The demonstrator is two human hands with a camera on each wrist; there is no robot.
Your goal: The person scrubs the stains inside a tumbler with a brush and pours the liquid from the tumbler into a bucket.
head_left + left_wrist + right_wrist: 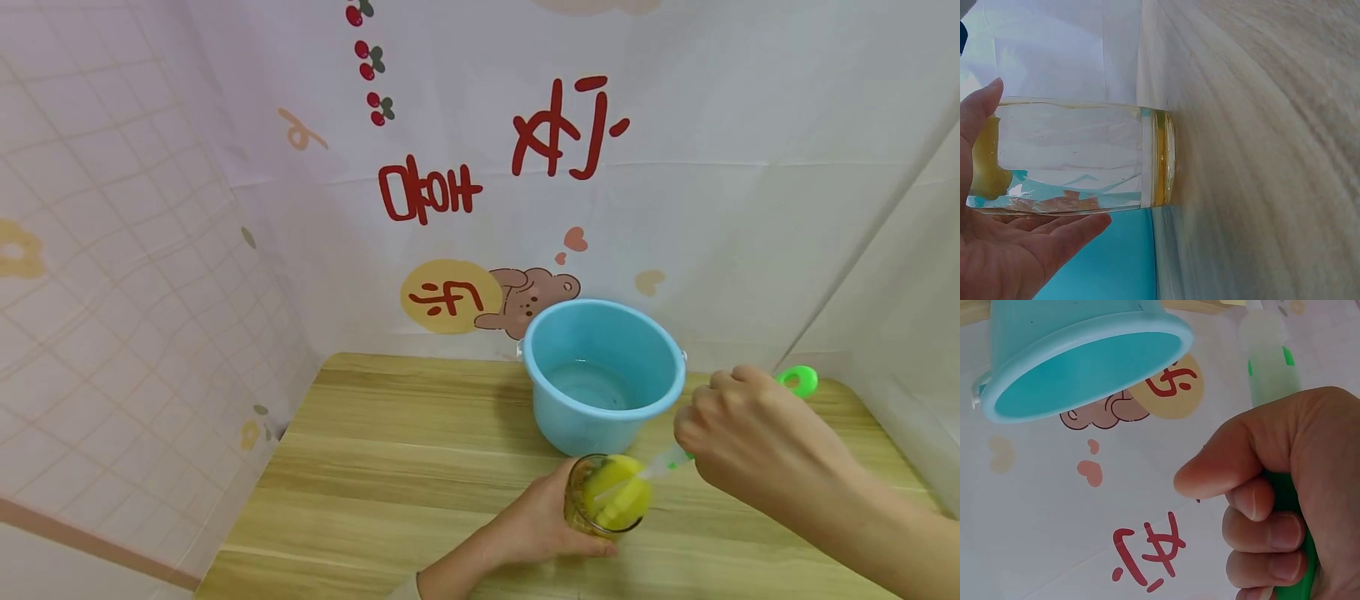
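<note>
My left hand (536, 518) grips a clear drinking glass (1072, 147), thumb on one side and fingers on the other. The glass has an amber tint at its base, which is right at the wooden tabletop in the left wrist view. In my right hand (757, 425) is a sponge bottle brush, its green and white handle (1294, 569) wrapped by curled fingers. The brush's yellow sponge head (626, 492) sits in the mouth of the glass, slightly blurred. A green loop at the handle's end sticks out behind the right hand.
A light blue bucket (547, 400) with some water in it stands on the wooden table (390, 467), just behind the glass. Close behind the table hangs a white printed cloth (720, 250), with a grid-patterned cloth (112, 275) along the left side.
</note>
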